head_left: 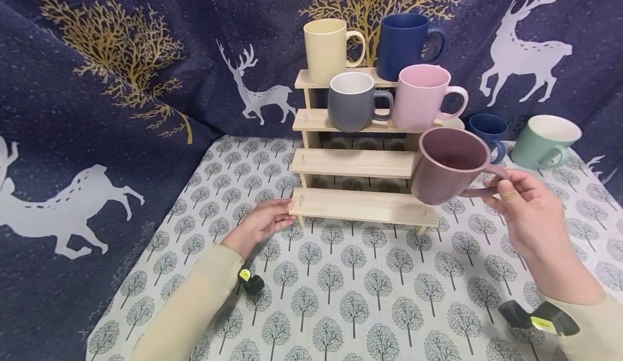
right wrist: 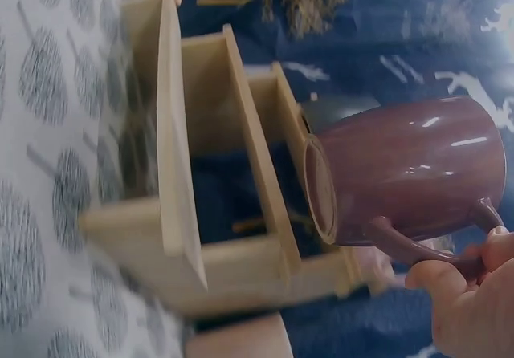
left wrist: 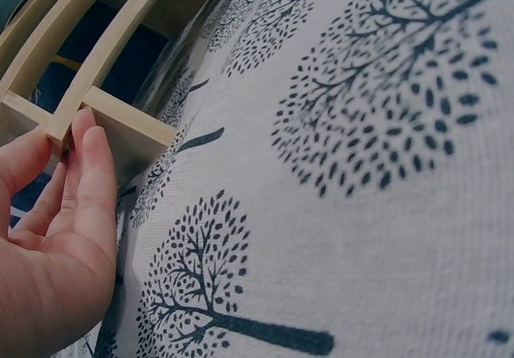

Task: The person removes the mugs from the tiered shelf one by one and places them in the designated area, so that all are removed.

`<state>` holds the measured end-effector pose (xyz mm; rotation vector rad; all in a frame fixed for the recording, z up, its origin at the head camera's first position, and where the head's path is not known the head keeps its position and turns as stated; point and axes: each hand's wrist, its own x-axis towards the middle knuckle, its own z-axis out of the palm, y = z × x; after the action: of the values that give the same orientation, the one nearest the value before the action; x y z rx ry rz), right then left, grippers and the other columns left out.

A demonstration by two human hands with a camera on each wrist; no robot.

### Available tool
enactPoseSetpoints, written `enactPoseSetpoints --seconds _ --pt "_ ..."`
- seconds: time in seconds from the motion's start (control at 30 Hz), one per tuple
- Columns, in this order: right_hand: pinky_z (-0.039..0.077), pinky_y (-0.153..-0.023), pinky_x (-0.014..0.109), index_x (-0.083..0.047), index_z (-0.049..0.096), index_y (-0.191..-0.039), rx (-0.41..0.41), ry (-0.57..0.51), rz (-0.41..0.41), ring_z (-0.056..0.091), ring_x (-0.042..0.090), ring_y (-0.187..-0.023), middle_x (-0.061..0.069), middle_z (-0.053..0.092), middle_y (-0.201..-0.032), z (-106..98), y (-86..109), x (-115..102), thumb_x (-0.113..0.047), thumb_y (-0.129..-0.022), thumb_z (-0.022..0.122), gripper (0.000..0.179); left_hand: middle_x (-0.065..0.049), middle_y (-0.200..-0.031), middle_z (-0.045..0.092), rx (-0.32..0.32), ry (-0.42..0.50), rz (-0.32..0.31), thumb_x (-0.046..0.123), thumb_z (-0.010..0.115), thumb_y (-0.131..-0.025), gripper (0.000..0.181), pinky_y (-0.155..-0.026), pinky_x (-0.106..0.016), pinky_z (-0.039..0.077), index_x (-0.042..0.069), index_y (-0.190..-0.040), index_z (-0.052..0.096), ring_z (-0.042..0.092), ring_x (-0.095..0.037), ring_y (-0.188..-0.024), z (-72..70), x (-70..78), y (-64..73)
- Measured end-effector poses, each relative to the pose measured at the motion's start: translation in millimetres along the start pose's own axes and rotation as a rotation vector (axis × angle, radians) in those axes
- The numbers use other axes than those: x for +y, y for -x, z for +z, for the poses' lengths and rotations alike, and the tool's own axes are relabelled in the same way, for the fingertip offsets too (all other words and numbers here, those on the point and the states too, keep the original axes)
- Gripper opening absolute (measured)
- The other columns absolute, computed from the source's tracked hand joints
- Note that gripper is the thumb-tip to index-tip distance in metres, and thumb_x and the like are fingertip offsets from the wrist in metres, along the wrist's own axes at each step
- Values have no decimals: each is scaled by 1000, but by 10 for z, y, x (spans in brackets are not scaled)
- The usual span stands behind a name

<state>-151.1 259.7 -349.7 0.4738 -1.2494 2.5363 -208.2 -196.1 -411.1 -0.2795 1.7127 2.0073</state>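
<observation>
By its handle, my right hand [head_left: 532,215] holds a mauve mug [head_left: 445,166] in the air, in front of the right end of a wooden tiered stand [head_left: 360,204]. The mug's base shows in the right wrist view, with thumb and fingers pinching the handle. At the stand's lowest step, my left hand [head_left: 265,220] grips the left end between thumb and fingers, as the left wrist view [left wrist: 68,213] also shows. A grey mug [head_left: 351,104] and a pink mug [head_left: 421,99] stand on the third step up; a cream mug [head_left: 326,50] and a navy mug [head_left: 404,47] stand on the top.
Right of the stand, a small dark blue mug [head_left: 488,131] and a green mug [head_left: 545,142] sit on the tree-print tablecloth [head_left: 336,296]. Partly hidden behind the mauve mug is a pale rounded thing [head_left: 454,123]. A dark blue deer-print cloth [head_left: 204,4] hangs behind.
</observation>
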Motion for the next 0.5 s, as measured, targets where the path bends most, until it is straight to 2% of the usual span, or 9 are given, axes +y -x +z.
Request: enactPoseSetpoints --seconds 0.13,0.3,0.43,0.5 --pt "70 -80 27 11 66 -103 51 -37 -59 75 19 -91 16 74 -94 -150 -20 -96 16 -97 49 18 -3 -90 72 1 -7 4 4 52 -104 52 -77 -13 65 -8 -151 35 72 -9 -77 2 4 5" --pt "70 -78 27 13 66 -102 109 1 -132 75 20 -88 17 73 -91 -305 -67 -167 17 -96 51 17 -2 -89 71 8 -12 0 5 51 -104 52 -76 -12 65 -8 -152 34 71 -8 -77 -15 -3 30" --pt "69 -74 24 10 68 -98 196 47 -93 75 17 -85 14 73 -86 -439 -97 -228 14 -96 52 17 -2 -89 71 0 -4 -2 4 50 -105 52 -75 -12 65 -8 -153 33 71 -8 -77 -23 -3 35" --pt "68 -73 22 8 68 -96 242 50 -40 75 14 -83 12 72 -84 -522 -110 -268 12 -97 52 17 -2 -89 71 -4 -6 0 4 49 -105 52 -75 -12 65 -8 -153 32 71 -8 -77 -20 -1 28"
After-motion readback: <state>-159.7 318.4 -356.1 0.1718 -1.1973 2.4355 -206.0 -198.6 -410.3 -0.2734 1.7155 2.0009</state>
